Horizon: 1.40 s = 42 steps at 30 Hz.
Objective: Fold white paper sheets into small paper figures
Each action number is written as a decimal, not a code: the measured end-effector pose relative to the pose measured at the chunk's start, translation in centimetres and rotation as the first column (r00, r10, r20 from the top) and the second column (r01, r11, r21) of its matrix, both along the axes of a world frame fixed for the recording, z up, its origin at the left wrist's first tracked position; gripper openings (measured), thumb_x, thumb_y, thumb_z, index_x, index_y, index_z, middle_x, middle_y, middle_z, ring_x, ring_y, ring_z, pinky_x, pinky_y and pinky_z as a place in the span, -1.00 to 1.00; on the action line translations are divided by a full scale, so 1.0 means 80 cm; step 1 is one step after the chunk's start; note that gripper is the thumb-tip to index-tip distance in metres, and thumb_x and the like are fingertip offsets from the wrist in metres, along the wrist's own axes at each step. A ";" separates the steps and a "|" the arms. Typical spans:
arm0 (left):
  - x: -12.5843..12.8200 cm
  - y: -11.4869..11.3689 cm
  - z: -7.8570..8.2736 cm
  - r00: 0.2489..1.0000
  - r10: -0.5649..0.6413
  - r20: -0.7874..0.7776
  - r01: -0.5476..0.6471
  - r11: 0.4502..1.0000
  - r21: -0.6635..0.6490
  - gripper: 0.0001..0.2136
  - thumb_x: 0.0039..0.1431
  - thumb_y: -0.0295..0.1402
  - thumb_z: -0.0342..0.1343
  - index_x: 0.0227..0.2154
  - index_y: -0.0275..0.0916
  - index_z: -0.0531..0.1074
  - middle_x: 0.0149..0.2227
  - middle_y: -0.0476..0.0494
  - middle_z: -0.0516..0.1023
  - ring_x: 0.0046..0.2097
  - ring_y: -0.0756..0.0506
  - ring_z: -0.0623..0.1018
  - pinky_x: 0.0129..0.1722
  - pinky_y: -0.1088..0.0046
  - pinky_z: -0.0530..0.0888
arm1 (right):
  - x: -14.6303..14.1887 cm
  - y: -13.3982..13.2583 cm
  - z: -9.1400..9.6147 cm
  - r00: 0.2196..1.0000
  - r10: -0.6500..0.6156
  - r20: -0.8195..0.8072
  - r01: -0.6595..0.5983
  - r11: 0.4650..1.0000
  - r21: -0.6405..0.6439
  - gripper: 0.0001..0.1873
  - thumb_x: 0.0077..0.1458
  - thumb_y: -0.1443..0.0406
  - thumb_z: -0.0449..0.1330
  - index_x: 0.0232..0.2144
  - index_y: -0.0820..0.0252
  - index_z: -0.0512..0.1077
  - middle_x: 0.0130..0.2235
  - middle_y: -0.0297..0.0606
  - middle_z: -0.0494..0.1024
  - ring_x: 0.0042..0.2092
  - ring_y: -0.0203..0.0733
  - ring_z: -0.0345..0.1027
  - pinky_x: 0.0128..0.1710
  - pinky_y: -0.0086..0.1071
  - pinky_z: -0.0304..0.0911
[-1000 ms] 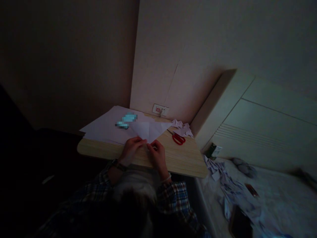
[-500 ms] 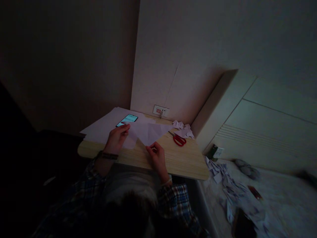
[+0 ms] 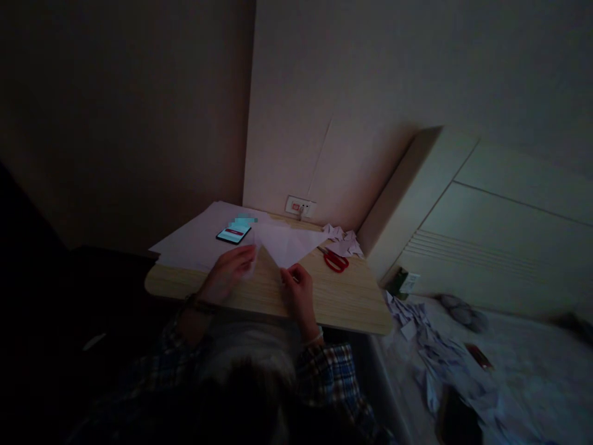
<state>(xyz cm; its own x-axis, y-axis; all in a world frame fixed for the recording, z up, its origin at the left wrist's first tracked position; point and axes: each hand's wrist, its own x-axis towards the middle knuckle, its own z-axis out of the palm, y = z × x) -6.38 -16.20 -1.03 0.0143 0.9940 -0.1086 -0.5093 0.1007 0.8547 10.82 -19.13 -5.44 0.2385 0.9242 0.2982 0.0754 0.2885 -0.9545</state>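
My right hand (image 3: 300,293) pinches the near corner of a white sheet of paper (image 3: 293,244) between thumb and fingers. The sheet is raised slightly toward me over the wooden table (image 3: 333,303). My left hand (image 3: 229,272) is smeared by motion, just left of the sheet and below the phone. Its fingers point right, but whether they grip anything does not show. A phone (image 3: 233,232) with a lit screen lies on a stack of white paper (image 3: 189,238). Red-handled scissors (image 3: 336,261) lie right of the sheet.
Folded paper pieces (image 3: 345,241) lie at the table's back right corner, against the wall. A wall socket (image 3: 300,206) with a plug is behind the table. On the bed (image 3: 523,377) at right are more folded papers (image 3: 417,324), a green box (image 3: 398,283) and a dark object (image 3: 458,417).
My left hand has moved right and toward me, away from the phone. The near corner of the sheet and my right hand have shifted slightly right. The phone's screen shows different content.
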 end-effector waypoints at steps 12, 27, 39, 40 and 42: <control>0.038 0.004 -0.029 0.986 -0.080 -0.148 0.107 0.977 0.185 -0.61 -0.32 -0.14 0.48 -0.46 -0.29 0.56 -0.42 -0.11 0.64 -0.28 -0.15 0.59 -0.23 0.38 0.48 | -0.006 0.000 -0.006 0.989 -0.034 0.141 0.018 0.994 0.110 -0.86 0.06 0.21 0.25 -0.37 0.14 0.41 -0.36 -0.33 0.48 -0.35 -0.22 0.35 -0.36 -0.39 0.27; 0.034 0.015 -0.036 0.946 0.023 -0.323 0.077 0.953 0.294 -0.51 -0.23 -0.22 0.42 -0.19 -0.24 0.46 -0.34 -0.11 0.64 -0.34 -0.14 0.59 -0.31 0.32 0.53 | 0.000 0.002 -0.014 0.871 -0.302 0.386 0.128 0.900 0.416 -0.83 0.15 0.45 0.09 -0.30 0.12 0.44 -0.25 -0.27 0.36 -0.23 -0.17 0.30 -0.20 -0.33 0.27; 0.035 -0.011 -0.023 0.390 0.643 -0.659 0.312 0.581 0.752 -0.68 0.09 -0.58 0.07 -0.15 -0.14 0.56 0.02 -0.19 0.60 0.17 -0.29 0.45 0.18 -0.03 0.30 | 0.002 0.003 0.012 0.720 -0.444 0.533 0.116 0.835 0.538 -0.84 0.26 0.43 0.11 -0.27 0.10 0.45 -0.20 -0.24 0.51 -0.09 -0.10 0.32 -0.03 -0.22 0.11; 0.036 -0.011 -0.022 0.403 0.641 -0.653 0.317 0.572 0.757 -0.73 0.13 -0.55 0.09 -0.16 -0.15 0.56 -0.03 -0.19 0.63 0.14 -0.28 0.49 0.18 -0.01 0.30 | 0.002 0.003 0.016 0.718 -0.449 0.531 0.116 0.830 0.545 -0.85 0.26 0.42 0.11 -0.26 0.10 0.45 -0.19 -0.24 0.51 -0.09 -0.09 0.32 -0.02 -0.21 0.11; 0.037 -0.008 -0.018 0.442 0.643 -0.625 0.305 0.548 0.779 -0.84 0.17 -0.48 0.13 -0.24 -0.17 0.56 -0.14 -0.17 0.67 0.03 -0.25 0.55 0.13 0.06 0.35 | 0.002 0.002 0.022 0.717 -0.452 0.531 0.104 0.822 0.559 -0.86 0.27 0.41 0.11 -0.25 0.09 0.45 -0.19 -0.24 0.52 -0.09 -0.09 0.32 -0.01 -0.21 0.11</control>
<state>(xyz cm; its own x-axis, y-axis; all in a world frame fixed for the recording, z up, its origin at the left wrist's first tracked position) -3.40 -16.86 -2.45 0.2177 0.6119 0.7604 0.5267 -0.7295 0.4363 10.96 -19.01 -3.71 0.0614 0.5492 0.8334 0.7424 0.5330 -0.4059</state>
